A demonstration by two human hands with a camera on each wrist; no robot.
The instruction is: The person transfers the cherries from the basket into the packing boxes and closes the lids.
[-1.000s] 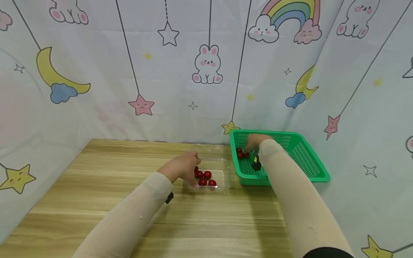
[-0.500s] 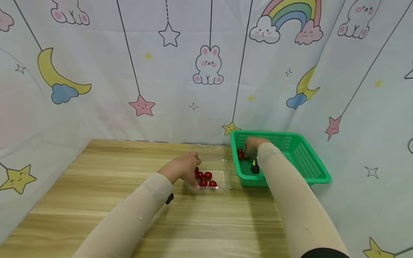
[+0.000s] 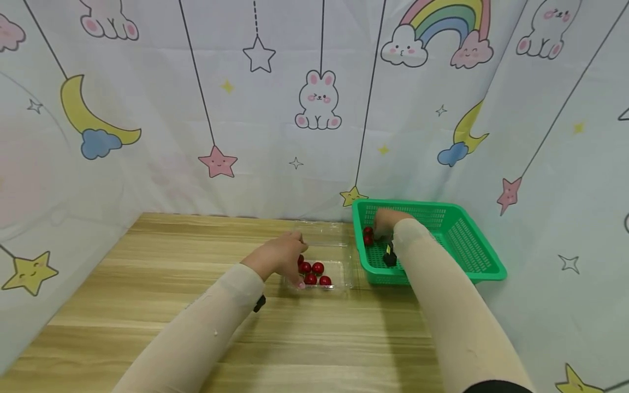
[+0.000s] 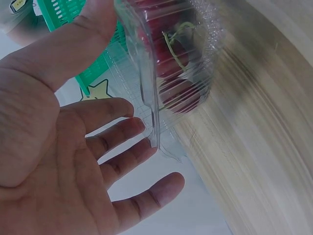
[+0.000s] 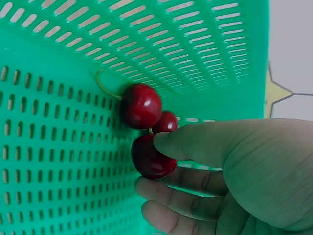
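My right hand (image 3: pixel 388 220) reaches into the left end of the green basket (image 3: pixel 472 240). In the right wrist view its thumb and fingers pinch a dark red cherry (image 5: pixel 152 159). A second cherry with a green stem (image 5: pixel 141 106) and a smaller-looking one (image 5: pixel 165 122) lie against it. My left hand (image 3: pixel 277 255) spans the left side of a clear plastic box (image 3: pixel 341 273). Its thumb and loosely spread fingers touch the box's edge, seen closely in the left wrist view. Several cherries (image 3: pixel 318 268) lie in the box; the left hand partly hides some.
The box's clear lid (image 3: pixel 321 233) lies folded back behind it. Both containers stand on a wood-grain table (image 3: pixel 319 338), the basket close to the right of the box. A patterned white cloth (image 3: pixel 245 120) hangs directly behind the table.
My right hand has lowered slightly at the basket's left end and now covers a cherry that showed beside the fingers. The left hand and box keep their places.
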